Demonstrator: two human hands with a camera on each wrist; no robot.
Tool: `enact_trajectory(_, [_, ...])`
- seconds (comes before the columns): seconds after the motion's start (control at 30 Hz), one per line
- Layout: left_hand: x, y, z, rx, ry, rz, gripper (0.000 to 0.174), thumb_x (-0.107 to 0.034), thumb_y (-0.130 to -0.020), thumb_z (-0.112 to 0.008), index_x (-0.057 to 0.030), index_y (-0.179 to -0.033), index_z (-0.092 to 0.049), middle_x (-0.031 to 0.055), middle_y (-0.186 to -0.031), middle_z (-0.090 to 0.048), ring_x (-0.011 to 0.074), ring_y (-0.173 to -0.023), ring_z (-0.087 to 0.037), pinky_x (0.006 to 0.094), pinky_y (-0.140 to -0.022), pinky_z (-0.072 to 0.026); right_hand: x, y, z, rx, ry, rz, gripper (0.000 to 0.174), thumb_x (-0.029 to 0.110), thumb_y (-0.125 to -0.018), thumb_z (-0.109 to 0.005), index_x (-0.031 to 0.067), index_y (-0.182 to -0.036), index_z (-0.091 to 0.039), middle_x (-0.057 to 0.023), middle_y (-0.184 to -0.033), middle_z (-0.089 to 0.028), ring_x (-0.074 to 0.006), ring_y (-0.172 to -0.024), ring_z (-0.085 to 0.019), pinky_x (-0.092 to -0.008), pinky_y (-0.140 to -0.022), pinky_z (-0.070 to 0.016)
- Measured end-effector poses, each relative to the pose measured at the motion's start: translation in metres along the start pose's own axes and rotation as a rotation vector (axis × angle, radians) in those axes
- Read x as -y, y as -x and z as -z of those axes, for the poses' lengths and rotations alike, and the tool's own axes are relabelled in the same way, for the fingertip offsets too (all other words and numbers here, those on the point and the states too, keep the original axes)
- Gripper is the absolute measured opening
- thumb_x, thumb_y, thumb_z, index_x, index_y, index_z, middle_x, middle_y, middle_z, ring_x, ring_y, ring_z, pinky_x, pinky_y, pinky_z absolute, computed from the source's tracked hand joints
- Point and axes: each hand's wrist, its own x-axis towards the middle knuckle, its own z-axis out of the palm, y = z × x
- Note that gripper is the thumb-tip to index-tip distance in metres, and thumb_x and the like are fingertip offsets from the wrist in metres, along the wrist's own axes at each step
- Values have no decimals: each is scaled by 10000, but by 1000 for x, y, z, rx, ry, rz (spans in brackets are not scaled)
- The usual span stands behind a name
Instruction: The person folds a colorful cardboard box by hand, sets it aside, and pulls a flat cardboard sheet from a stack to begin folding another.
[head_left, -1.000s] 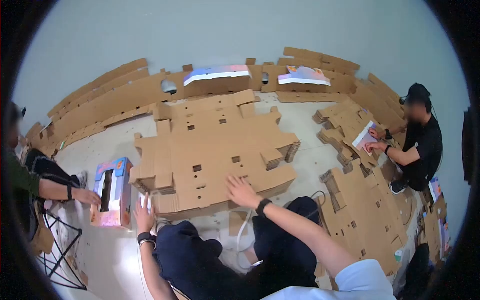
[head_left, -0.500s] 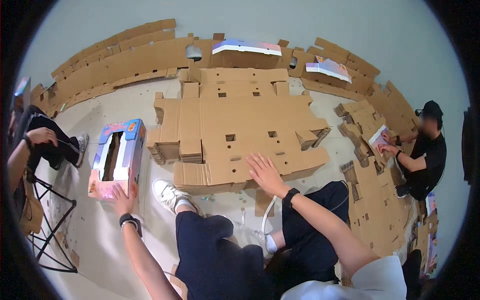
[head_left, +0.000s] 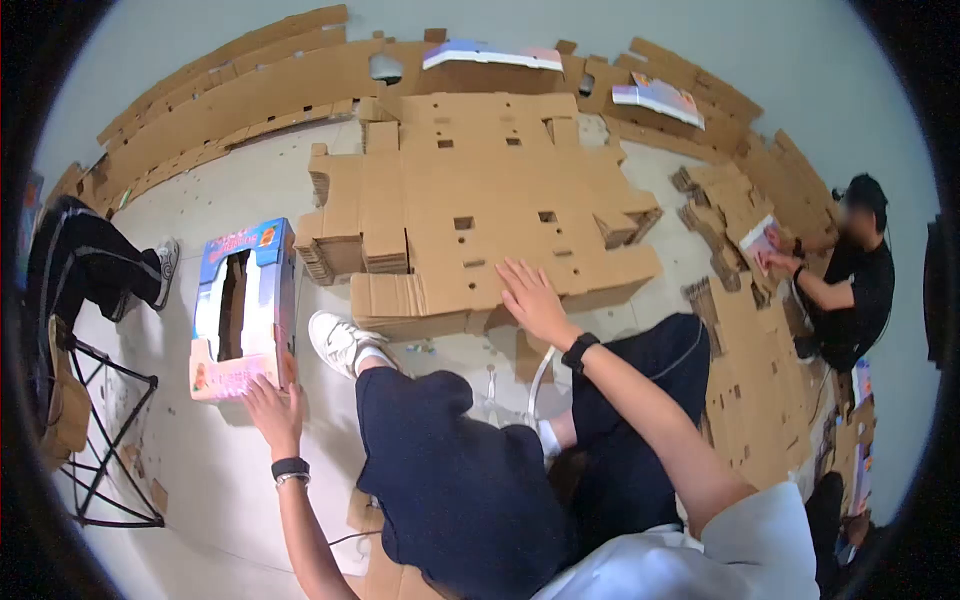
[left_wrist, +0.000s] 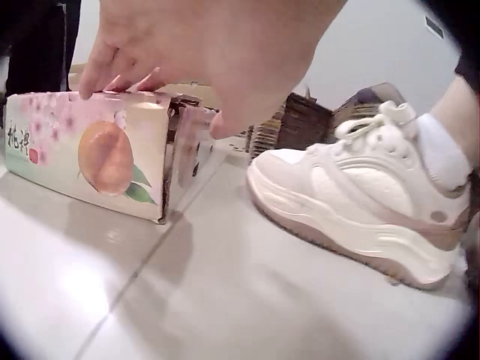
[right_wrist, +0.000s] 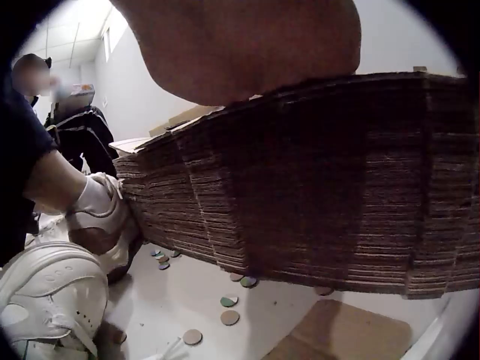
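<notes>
Touching the peach-printed carton [head_left: 268,308], on the tiled floor [head_left: 225,510] left of the die-cut cardboard stack [head_left: 505,200], with left hand [head_left: 274,416] extended, gripping nothing; resting right hand [head_left: 536,307], spread, on the stack. Seemingly steadying the carton; to shift it next, needs curled fingers.

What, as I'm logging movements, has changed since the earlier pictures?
The left hand moved left from beside the cardboard stack to the near end of the printed box; the person at left took a hand off it. The right hand still rests on the stack.
</notes>
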Motion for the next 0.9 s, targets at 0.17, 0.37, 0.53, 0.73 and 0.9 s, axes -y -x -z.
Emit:
enact_trajectory(0.17, [-25,-5,87,508,184,119,450,-400,-901,-507,-17,-1115,-609,260,-1136,-588,321,-1086,-561,459,-1106,-234,8,28,11,42,-30,27,613,246,-874,-529,127,-1431,-302,-139,-1484,-282,-354,-1375,-242,-555,-1107,-172])
enact_trajectory(0.37, [75,-51,-58,-1,288,-106,427,-373,-935,-471,13,-1099,-554,201,-1148,-544,360,-1082,-497,458,-976,-355,26,80,24,115,-41,57,627,233,-841,-590,148,-1407,-332,-137,-1483,-272,-309,-1329,-336,-577,-1094,-194])
enact_trajectory(0.53, [22,-44,-13,-2,157,-16,407,-347,-904,-499,18,-765,-615,211,-792,-607,406,-798,-576,489,-768,-426,28,124,4,134,-165,46,448,250,-895,-538,127,-1317,-451,-93,-1373,-410,-275,-1205,-465,-599,-1090,-170])
enact_trajectory(0.73, [28,-7,-13,-76,247,115,489,-286,-948,-434,64,-682,-649,249,-659,-600,423,-601,-546,447,-740,-413,46,156,-17,140,-280,6,240,253,-917,-484,89,-912,-658,-31,-883,-608,-216,-1008,-556,-669,-1066,-104])
enact_trajectory(0.9, [25,-5,57,-378,370,236,458,-274,-959,-458,87,-737,-633,288,-698,-585,412,-547,-460,465,-613,-381,39,167,-28,300,-62,11,240,272,-884,-513,88,-839,-660,-39,-795,-584,-198,-972,-553,-631,-1102,-7])
